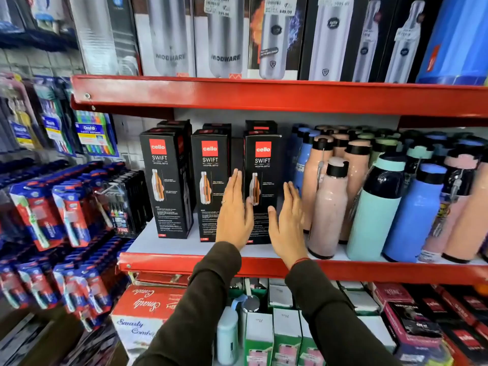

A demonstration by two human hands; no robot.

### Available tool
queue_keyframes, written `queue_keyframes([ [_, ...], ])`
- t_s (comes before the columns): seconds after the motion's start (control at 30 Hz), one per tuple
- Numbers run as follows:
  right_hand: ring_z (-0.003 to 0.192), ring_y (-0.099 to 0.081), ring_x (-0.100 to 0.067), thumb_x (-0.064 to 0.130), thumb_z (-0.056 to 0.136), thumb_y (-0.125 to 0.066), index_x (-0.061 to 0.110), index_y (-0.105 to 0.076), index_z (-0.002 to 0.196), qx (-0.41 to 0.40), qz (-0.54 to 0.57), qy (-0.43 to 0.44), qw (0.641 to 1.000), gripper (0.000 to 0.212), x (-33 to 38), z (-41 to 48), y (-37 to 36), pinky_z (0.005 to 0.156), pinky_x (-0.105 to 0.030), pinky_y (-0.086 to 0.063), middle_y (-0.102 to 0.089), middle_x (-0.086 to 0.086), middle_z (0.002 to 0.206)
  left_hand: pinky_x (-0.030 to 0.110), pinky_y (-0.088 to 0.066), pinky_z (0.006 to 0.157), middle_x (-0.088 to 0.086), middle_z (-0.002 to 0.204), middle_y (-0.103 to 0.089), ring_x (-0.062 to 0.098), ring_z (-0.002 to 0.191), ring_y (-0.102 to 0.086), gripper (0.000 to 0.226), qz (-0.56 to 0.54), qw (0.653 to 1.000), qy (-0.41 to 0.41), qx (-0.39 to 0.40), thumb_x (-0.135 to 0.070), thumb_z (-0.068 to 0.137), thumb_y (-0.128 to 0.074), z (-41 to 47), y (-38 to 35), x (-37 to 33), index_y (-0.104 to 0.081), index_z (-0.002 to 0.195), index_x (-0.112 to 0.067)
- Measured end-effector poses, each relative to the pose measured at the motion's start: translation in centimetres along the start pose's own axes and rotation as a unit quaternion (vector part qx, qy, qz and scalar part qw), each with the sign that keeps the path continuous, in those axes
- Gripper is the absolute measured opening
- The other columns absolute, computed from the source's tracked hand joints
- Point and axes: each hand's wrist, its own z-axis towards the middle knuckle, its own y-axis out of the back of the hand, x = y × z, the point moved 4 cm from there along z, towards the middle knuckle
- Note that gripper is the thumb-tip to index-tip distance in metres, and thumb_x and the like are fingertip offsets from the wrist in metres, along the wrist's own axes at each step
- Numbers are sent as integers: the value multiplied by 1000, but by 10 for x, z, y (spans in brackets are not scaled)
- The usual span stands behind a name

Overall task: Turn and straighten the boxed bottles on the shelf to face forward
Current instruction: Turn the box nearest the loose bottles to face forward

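Observation:
Three black boxed bottles stand in a front row on the middle red shelf, labels facing me: a left box, a middle box and a right box. More black boxes stand behind them. My left hand lies flat with fingers straight against the left side of the right box, covering the middle box's lower right. My right hand is flat against that box's right side. Both palms face each other with the box between them; neither hand has its fingers wrapped around it.
Loose pink, blue and mint bottles crowd the shelf just right of my right hand. Taller boxed steel bottles fill the shelf above. Toothbrush packs hang at left. Cartons sit on the shelf below.

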Motion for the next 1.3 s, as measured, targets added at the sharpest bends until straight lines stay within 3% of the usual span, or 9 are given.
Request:
queue_keyframes([
  [0.2, 149, -26, -21, 14, 103, -44, 11, -24, 154, 69, 128, -138, 980, 54, -36, 11, -28, 118, -25, -18, -30, -7, 161, 20, -18, 116, 6, 165, -20, 18, 152, -21, 58, -102, 976, 166, 95, -23, 105, -37, -6, -35, 27, -13, 157, -12],
  [0.33, 133, -52, -25, 13, 103, -45, 10, -39, 146, 85, 189, -177, 962, 43, -51, 15, -40, 113, -38, -40, -54, -11, 143, 33, -34, 117, 11, 154, -43, 23, 143, -41, 53, -128, 968, 202, 75, -24, 104, -41, -3, -45, 38, -29, 153, -8],
  [0.43, 118, -60, -19, 13, 102, -49, 11, -44, 144, 65, 211, -198, 955, 42, -58, 15, -44, 99, -25, -46, -59, -12, 137, 38, -43, 111, 13, 144, -55, 24, 134, -52, 52, -155, 961, 224, 57, -29, 103, -45, -4, -48, 44, -37, 150, -8],
  [0.6, 112, -65, -18, 14, 100, -53, 11, -50, 139, 34, 216, -187, 958, 39, -58, 10, -44, 92, -17, -50, -64, -11, 131, 25, -44, 101, 12, 136, -62, 21, 125, -58, 47, -168, 956, 239, 20, -29, 102, -48, -8, -47, 48, -44, 145, -11],
  [0.77, 112, -64, -9, 19, 99, -56, 20, -51, 139, 34, 250, -187, 949, 40, -53, 5, -36, 92, -15, -51, -64, -2, 131, -2, -38, 87, -8, 122, -62, -23, 102, -55, 43, -241, 936, 256, 5, -34, 103, -45, -13, -45, 48, -50, 142, -17],
  [0.9, 103, -59, 20, 32, 85, -75, 60, -51, 116, 41, 241, -166, 955, 48, -43, 1, -23, 78, 0, -45, -64, 39, 106, 30, -46, 106, -4, 125, -68, 5, 120, -61, 41, -340, 899, 274, -22, -39, 104, -36, -18, -40, 41, -59, 135, -24],
  [1.0, 101, -59, 19, 42, 64, -90, 63, -49, 113, 39, 210, -151, 965, 67, -38, -1, -16, 79, 0, -45, -62, 46, 103, 40, -52, 102, -15, 114, -72, 8, 115, -67, 34, -379, 879, 285, -44, -37, 104, -37, -20, -36, 36, -67, 121, -34],
  [1.17, 101, -60, 18, 48, 51, -92, 58, -48, 109, 25, 194, -140, 971, 73, -40, 4, -16, 79, -1, -46, -61, 45, 103, 44, -56, 97, -13, 109, -74, 6, 111, -68, 40, -362, 889, 270, -77, -38, 99, -38, -23, -34, 29, -73, 115, -25],
  [1.3, 99, -61, 18, 43, 51, -88, 45, -51, 117, 21, 202, -145, 968, 76, -44, 9, -15, 77, -3, -47, -65, 36, 100, 22, -47, 104, -11, 128, -66, 2, 123, -60, 40, -302, 921, 232, -82, -36, 102, -37, -22, -33, 28, -63, 129, -23],
])
